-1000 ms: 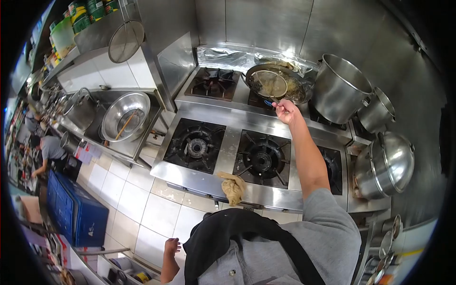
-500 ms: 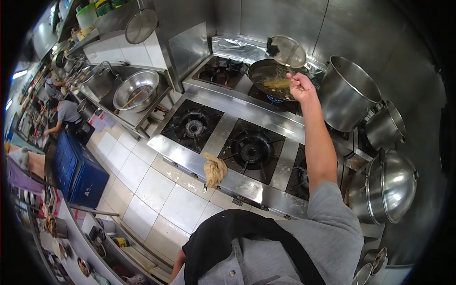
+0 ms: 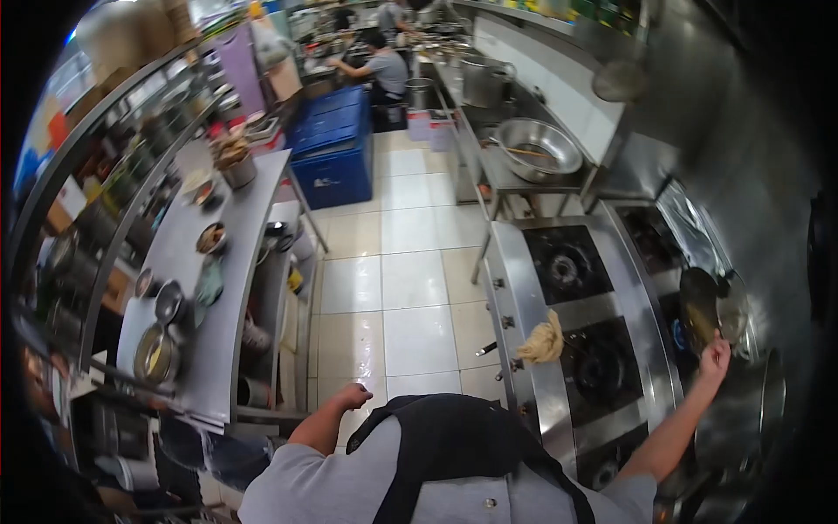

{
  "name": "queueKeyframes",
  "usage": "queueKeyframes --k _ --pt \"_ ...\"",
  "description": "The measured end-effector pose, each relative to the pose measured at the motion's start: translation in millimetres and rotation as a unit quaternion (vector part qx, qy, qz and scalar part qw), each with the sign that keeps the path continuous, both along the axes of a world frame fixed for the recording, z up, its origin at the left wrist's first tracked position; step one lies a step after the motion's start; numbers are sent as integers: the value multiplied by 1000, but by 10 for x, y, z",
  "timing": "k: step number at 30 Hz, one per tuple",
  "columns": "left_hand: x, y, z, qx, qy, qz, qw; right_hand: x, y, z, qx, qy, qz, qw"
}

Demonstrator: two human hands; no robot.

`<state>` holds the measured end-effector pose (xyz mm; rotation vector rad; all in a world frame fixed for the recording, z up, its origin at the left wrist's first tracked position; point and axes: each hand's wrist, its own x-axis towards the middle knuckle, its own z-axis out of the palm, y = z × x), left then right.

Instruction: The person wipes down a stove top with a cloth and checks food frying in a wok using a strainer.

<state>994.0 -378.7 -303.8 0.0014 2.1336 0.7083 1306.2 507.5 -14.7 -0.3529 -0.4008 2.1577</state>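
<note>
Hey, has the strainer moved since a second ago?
Yes: it showed over the pan then; now the strainer shows mostly beyond it, toward the back wall.

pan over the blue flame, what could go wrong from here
The bare right hand is near the pan and flame, so it could get burned. The strainer it holds seems past the pan's rim; drips could miss. The cloth on the stove's edge could slip off.
</note>
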Motion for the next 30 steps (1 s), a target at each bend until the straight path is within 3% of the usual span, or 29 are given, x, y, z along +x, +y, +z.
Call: queueKeyframes --k 1,2,4,6,8,10,12,14,15,16,17,18,19,22,24,26,28,29,30 --pt "61 -115 -37 2 -2 15 1000 -55 -69 75 9 -67 -45 997" --pt "125 -236 -77 -14 -19 34 999 -3 193 -127 59 -62 -33 996" --pt "239 -442 -146 -23 -41 67 997 6 288 -340 204 -219 -97 949" --pt "371 -642 -231 -80 -94 62 990 99 117 -313 33 0 76 997" --pt "491 -801 -455 -85 -96 85 988 -17 -586 -36 -46 -31 37 998" --pt "572 -888 -444 -98 -82 82 988 -9 -666 -198 82 -107 94 986" --pt "608 -901 -336 -106 -61 69 990 -261 -1325 -56 18 -195 -18 981" --pt "636 -868 -100 -91 -45 67 993 -187 -1948 -113 275 -304 42 911" --pt "645 -862 -50 -80 -42 70 993 -298 -2161 -112 245 -139 302 911" --pt "659 -872 -40 -77 -47 86 992 -420 -2397 -120 186 36 533 824" --pt "666 -892 -36 -67 -20 70 995 -644 -2946 -38 151 -151 428 878" --pt "678 -908 -30 -57 8 53 997 -873 -3439 33 112 -331 297 888" --pt "688 -912 17 -55 5 62 997 -1028 -3586 -149 105 -304 372 870" --pt "761 -1059 94 -39 5 102 994 -1693 -4450 -295 49 -295 562 771" --pt "825 -1223 69 -25 49 134 989 -2167 -5188 -305 116 -320 619 707" --pt "974 -1406 11 -19 69 182 981 -2675 -5877 -354 172 -301 714 608" --pt "1170 -1648 -52 -17 89 229 969 -3199 -6596 -470 140 -299 773 543" --pt "1292 -1764 -104 -23 103 245 964 -3426 -7031 -358 265 -259 793 483" --pt "1404 -1885 -131 -29 118 261 958 -3659 -7399 -340 239 -176 852 430"
